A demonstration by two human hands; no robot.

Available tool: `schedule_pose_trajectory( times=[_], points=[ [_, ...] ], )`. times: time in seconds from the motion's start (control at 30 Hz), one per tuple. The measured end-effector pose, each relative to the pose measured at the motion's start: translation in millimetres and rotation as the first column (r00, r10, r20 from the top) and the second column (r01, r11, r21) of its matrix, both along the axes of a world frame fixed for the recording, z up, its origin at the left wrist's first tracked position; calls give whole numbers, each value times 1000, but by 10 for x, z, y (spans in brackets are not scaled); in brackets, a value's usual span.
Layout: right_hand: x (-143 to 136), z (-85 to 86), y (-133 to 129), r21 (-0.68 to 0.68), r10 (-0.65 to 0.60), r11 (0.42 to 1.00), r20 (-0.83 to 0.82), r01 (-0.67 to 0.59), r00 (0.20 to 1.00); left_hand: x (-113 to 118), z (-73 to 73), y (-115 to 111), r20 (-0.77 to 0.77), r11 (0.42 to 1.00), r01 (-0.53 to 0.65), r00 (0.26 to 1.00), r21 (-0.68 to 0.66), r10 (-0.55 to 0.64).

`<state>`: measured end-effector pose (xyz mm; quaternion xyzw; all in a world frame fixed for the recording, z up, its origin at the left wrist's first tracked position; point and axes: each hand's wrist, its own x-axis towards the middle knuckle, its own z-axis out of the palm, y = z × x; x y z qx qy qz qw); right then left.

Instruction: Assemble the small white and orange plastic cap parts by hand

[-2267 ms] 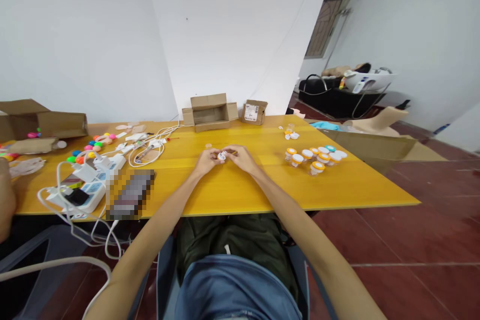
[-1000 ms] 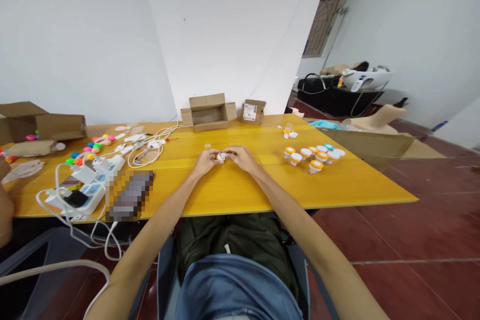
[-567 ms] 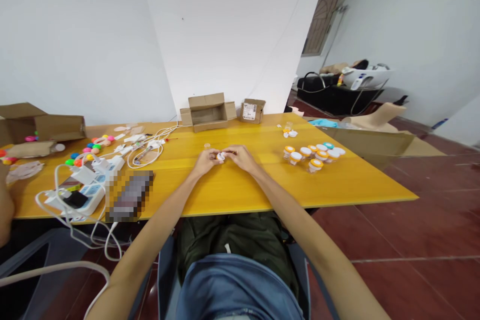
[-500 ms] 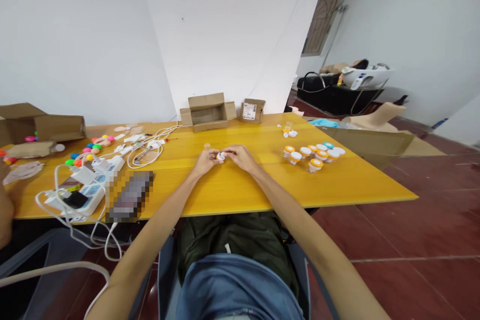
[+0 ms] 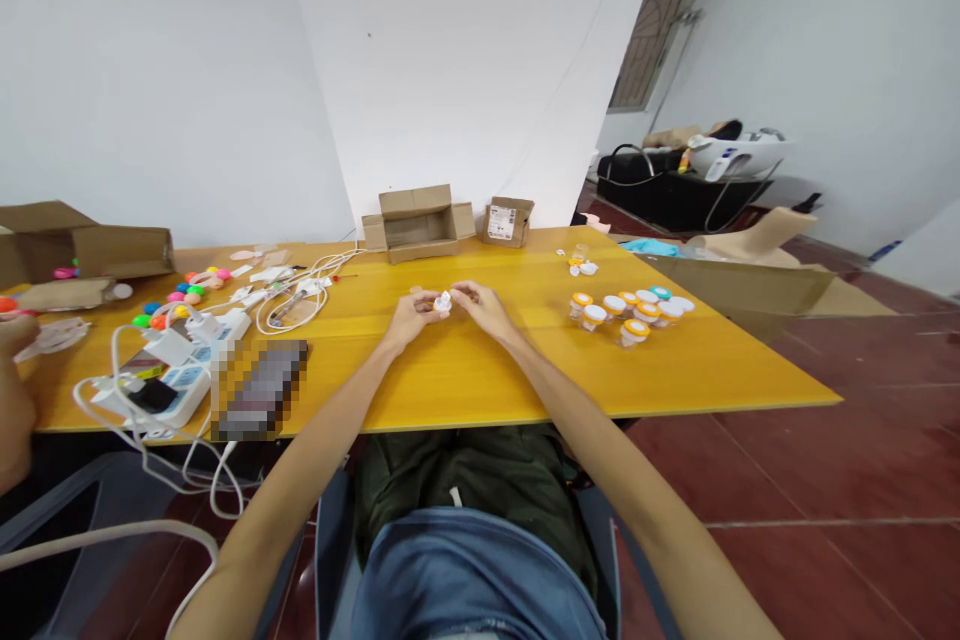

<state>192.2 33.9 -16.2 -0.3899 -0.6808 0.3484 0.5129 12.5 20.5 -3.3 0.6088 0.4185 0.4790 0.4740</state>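
Note:
Over the middle of the yellow table, my left hand (image 5: 411, 318) pinches a small white plastic piece (image 5: 442, 303) that has a raised tip and looks like a cap. My right hand (image 5: 481, 308) is bent around the piece's right side, its fingertips closed at the upper edge. Just behind my left hand lies a small clear round part (image 5: 416, 290), partly hidden by the fingers. To the right stand several small clear jars with orange, white and teal lids (image 5: 636, 329).
Two cardboard boxes, one open (image 5: 420, 238) and one smaller (image 5: 507, 222), stand by the wall. Left are a power strip (image 5: 196, 375), cables, a blurred-out phone (image 5: 266, 390) and colored balls (image 5: 176, 300). Loose lids (image 5: 583, 268) lie back right. Another person's hand (image 5: 13, 360) is far left.
The white piece has turned so its raised tip points upward. My right fingers have shifted slightly up and right around it. The other person's hand at far left has moved into view higher up.

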Motion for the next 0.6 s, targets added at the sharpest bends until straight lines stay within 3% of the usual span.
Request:
schedule_pose_trajectory(
  times=[0.1,0.2,0.33,0.6],
  points=[
    [-33,10,-50,-190,96,974,-152,-124,984,18,28,-20,55,999,-19,998,35,17],
    [-114,26,-122,-316,189,901,-337,-299,923,27,43,-33,97,998,-39,995,52,34],
    [-196,43,-169,-356,178,842,-528,-407,831,30,37,-41,132,997,-45,991,62,36],
    [-164,32,-154,-355,179,794,-640,-493,748,56,47,-77,213,998,44,976,34,-50]
  ],
)
